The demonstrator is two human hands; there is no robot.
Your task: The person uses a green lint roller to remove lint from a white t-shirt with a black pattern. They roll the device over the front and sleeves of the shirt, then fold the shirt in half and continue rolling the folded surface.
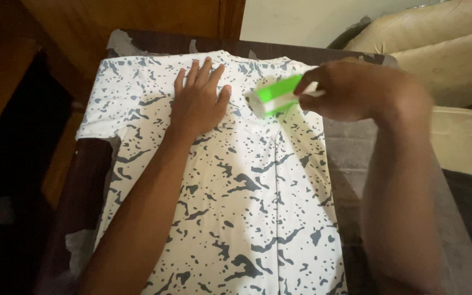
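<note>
A white shirt (pixel 247 196) with dark grey speckles lies spread flat on a dark table (pixel 88 164). My left hand (pixel 198 101) rests palm-down on the shirt near its collar, fingers spread. My right hand (pixel 356 90) grips a green and white lint roller (pixel 271 97), whose roll touches the shirt just right of the left hand, near the collar. The roller's handle is mostly hidden inside my fingers.
A beige cushioned sofa (pixel 454 49) stands at the right, behind the table. A wooden door or panel (pixel 110 22) is at the back left. Dark floor lies to the left of the table. The shirt's right edge leaves a strip of grey tabletop (pixel 350 153) uncovered.
</note>
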